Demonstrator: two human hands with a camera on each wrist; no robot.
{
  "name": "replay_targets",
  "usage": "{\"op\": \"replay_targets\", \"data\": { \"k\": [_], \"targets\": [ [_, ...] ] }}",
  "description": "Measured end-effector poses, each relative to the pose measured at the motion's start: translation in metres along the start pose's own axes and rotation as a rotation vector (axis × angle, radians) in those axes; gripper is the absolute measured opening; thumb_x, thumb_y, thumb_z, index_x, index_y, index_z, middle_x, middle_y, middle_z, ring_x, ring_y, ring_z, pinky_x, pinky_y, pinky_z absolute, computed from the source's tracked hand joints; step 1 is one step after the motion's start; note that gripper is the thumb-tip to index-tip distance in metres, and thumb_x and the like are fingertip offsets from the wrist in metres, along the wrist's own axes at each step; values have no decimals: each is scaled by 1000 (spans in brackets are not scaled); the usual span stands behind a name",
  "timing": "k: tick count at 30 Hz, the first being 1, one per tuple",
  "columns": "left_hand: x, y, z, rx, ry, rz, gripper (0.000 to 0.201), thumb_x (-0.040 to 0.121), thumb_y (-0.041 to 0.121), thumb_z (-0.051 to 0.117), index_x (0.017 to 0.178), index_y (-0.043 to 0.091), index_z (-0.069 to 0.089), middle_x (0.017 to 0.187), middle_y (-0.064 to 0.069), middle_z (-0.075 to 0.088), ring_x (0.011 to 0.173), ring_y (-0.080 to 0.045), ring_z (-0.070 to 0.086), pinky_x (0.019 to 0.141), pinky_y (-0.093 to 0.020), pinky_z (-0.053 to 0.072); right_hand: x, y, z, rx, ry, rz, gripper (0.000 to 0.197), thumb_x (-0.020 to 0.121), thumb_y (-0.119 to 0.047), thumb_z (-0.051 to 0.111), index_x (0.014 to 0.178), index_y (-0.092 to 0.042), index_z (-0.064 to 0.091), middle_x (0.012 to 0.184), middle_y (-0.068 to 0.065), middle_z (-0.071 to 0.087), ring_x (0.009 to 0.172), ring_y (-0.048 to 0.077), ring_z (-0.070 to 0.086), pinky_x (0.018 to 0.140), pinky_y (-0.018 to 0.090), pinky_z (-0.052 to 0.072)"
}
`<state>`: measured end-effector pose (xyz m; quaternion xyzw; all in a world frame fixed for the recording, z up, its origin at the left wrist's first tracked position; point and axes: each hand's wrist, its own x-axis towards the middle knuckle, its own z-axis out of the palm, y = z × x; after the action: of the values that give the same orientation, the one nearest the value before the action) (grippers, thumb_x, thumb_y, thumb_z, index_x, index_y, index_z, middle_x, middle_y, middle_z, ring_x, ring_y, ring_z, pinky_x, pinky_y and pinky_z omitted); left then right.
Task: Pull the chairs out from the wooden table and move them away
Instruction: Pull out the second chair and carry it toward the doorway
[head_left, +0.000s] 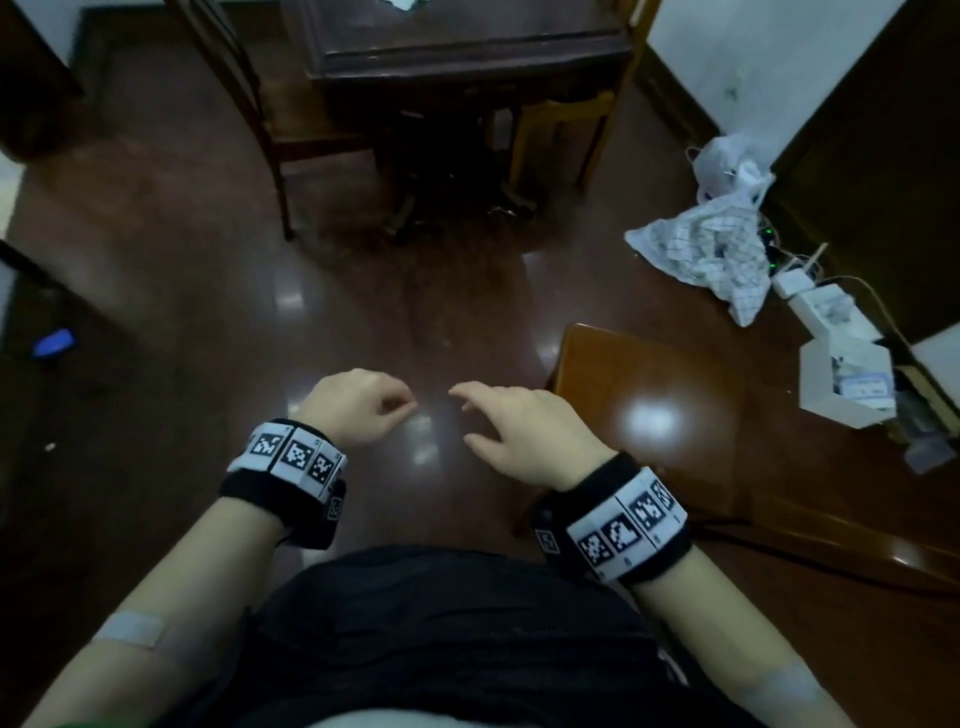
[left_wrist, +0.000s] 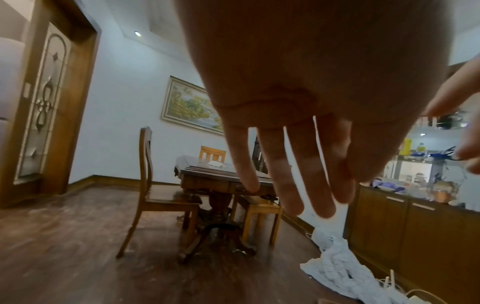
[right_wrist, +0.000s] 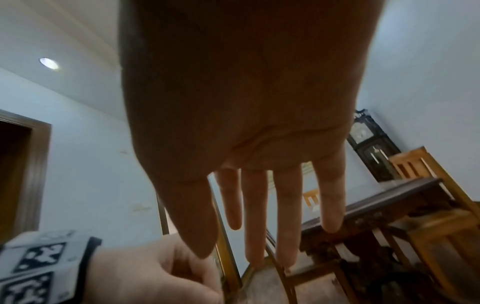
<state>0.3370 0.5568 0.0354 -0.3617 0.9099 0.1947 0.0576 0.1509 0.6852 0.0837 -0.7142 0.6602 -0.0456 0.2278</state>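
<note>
Nearest the head camera is a dark-clothed torso at six o'clock, with two bare forearms reaching forward, each wrist wrapped in a black band carrying black-and-white marker tiles. The left hand (head_left: 358, 402) hangs above the floor (head_left: 208, 312) with fingers loosely curled and holds nothing; the left wrist view shows its fingers (left_wrist: 291, 181) hanging straight and slightly spread. The right hand (head_left: 524, 431) sits just beside it, palm down, fingers relaxed and spread, gripping nothing; the two hands are near each other but apart.

At four o'clock from the hands stands a brown chair seat (head_left: 665, 415), glossy, well apart from the counter (head_left: 457, 36), which is the dark wooden table at twelve o'clock. A dark wooden chair (head_left: 291, 130) stands at the counter's left side, at eleven o'clock, its seat tucked partly under the top. A lighter yellow-wood chair (head_left: 566, 124) stands at the counter's right side, at one o'clock, also pushed in. The left wrist view shows another light chair (left_wrist: 213, 153) behind the far edge of the counter.

At two o'clock a white checked cloth (head_left: 711, 254) lies crumpled on the floor, just beside white boxes (head_left: 841, 374) and cables along a wooden cabinet (left_wrist: 415, 236).
</note>
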Motion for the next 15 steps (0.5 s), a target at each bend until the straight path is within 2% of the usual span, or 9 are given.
{"op": "replay_targets", "data": {
  "k": [3, 8, 15],
  "targets": [
    [-5, -63, -11, 21, -134, -104, 23, 91, 44, 50, 102, 34, 68, 102, 10, 69, 99, -18, 62, 77, -32, 49, 66, -23, 8, 49, -117, 57, 45, 94, -33, 48, 138, -30, 40, 127, -4, 61, 111, 22, 59, 89, 41, 50],
    [-2, -146, -27, -89, -222, -193, 22, 92, 42, 50, 102, 34, 68, 105, 9, 68, 98, -15, 62, 81, -34, 51, 155, -42, 20, 240, -291, 92, 34, 92, -29, 55, 126, -28, 56, 117, -7, 65, 105, 10, 61, 92, 36, 51],
    [55, -252, -65, -167, -237, -246, 21, 92, 40, 51, 102, 33, 68, 104, 9, 68, 98, -14, 61, 82, -34, 50, 298, -43, 10, 196, -302, 81, 26, 91, -27, 57, 116, -24, 64, 113, -5, 68, 104, 11, 62, 94, 35, 50]
  ]
}}
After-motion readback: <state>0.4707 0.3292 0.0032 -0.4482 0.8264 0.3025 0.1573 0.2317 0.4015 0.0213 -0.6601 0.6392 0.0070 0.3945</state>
